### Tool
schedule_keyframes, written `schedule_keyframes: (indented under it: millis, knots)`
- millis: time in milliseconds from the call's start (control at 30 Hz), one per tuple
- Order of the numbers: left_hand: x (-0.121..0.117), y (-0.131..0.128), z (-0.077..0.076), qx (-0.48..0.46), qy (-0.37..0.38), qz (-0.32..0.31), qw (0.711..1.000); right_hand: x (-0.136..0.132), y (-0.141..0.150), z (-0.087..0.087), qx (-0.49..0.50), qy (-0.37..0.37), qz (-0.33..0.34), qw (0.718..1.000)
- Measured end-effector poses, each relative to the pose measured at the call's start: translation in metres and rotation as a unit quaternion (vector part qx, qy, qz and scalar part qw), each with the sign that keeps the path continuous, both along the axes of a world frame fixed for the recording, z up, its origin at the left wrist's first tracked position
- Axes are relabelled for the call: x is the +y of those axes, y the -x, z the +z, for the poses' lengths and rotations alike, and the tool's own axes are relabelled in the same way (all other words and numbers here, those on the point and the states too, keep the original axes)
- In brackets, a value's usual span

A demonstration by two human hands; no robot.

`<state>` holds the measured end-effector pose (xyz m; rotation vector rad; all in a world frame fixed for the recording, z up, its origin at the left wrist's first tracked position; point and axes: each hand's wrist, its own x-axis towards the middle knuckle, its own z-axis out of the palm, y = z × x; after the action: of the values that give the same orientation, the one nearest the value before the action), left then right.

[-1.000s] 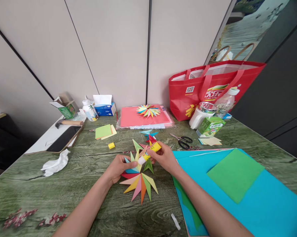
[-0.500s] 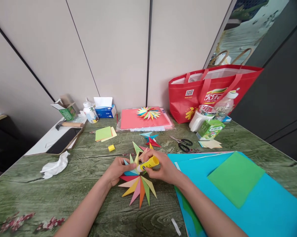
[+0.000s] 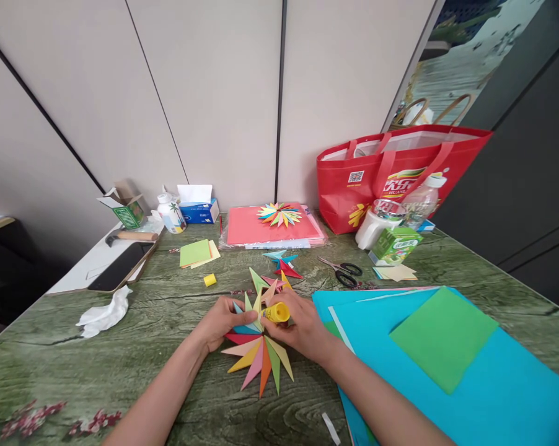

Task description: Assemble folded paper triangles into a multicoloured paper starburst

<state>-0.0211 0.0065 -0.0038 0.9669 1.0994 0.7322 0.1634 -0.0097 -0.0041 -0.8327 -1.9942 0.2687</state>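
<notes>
My left hand (image 3: 224, 323) pinches the upper left points of a many-coloured folded-paper star (image 3: 259, 362) on the table, thumb on top. In my right hand (image 3: 302, 325) is a yellow glue stick (image 3: 276, 313), lying sideways with its base toward the right. Its tip is hidden behind my fingers, close to the star's upper points. Beyond the hands lie loose folded pieces in blue and red (image 3: 284, 263). The yellow cap (image 3: 209, 280) rests apart on the table to the left.
Scissors (image 3: 342, 271) lie behind my right hand, beside a green juice carton (image 3: 395, 246). Large blue sheets (image 3: 502, 371) with a green square (image 3: 447, 337) cover the right side. At the back are a finished paper star (image 3: 279, 215), a red bag (image 3: 349, 192) and a tissue box (image 3: 199, 212).
My right hand has tilted the glue stick flatter and shifted it slightly down. The star has moved very little, and my left hand keeps its hold.
</notes>
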Motion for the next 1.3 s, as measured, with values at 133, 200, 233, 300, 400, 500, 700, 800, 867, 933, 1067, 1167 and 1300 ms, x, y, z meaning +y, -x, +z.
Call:
schedule_keyframes:
  millis: [133,200,233,300,400,500,700,800,867,933,1067,1167,1300]
  knots:
    - [0.000,0.000,-0.002,0.008,0.001,-0.005,1.000,0.002,0.001,0.002,0.031,0.021,-0.025,0.999]
    - [-0.001,0.000,-0.002,0.010,0.002,-0.008,1.000,0.003,0.001,0.003,0.042,0.040,-0.061,0.996]
    - [-0.001,0.001,-0.002,0.010,0.002,-0.009,1.000,0.004,0.001,0.004,0.050,0.057,-0.083,0.994]
    - [0.000,0.001,-0.001,0.013,0.002,-0.015,1.000,0.007,0.000,0.005,0.082,0.113,-0.122,0.983]
    - [0.000,0.002,0.000,0.015,0.002,-0.029,0.999,0.014,-0.002,0.003,0.164,0.250,-0.135,0.945]
    - [0.001,0.001,0.000,0.003,0.005,-0.027,1.000,0.021,-0.004,-0.001,0.246,0.398,-0.091,0.879]
    - [0.002,0.000,0.000,-0.037,0.016,-0.017,0.999,0.022,-0.001,-0.004,0.377,0.522,-0.042,0.764]
    - [0.003,0.001,-0.002,-0.039,0.017,-0.008,0.999,0.021,0.002,-0.003,0.407,0.557,-0.038,0.722]
    - [0.004,0.002,-0.003,-0.041,0.019,-0.002,0.999,0.020,0.003,-0.003,0.422,0.568,-0.029,0.706]
    - [0.004,0.001,-0.003,-0.043,0.019,0.005,0.999,0.020,0.003,-0.003,0.432,0.573,-0.022,0.696]
    - [0.003,0.000,-0.001,-0.052,0.015,0.017,0.998,0.021,0.004,-0.002,0.442,0.588,-0.027,0.677]
    - [0.002,-0.001,0.000,-0.056,0.016,0.020,0.998,0.020,0.004,-0.001,0.443,0.599,-0.037,0.666]
    - [0.003,0.000,-0.001,-0.071,0.020,0.009,0.997,0.021,0.003,0.000,0.450,0.606,-0.031,0.655]
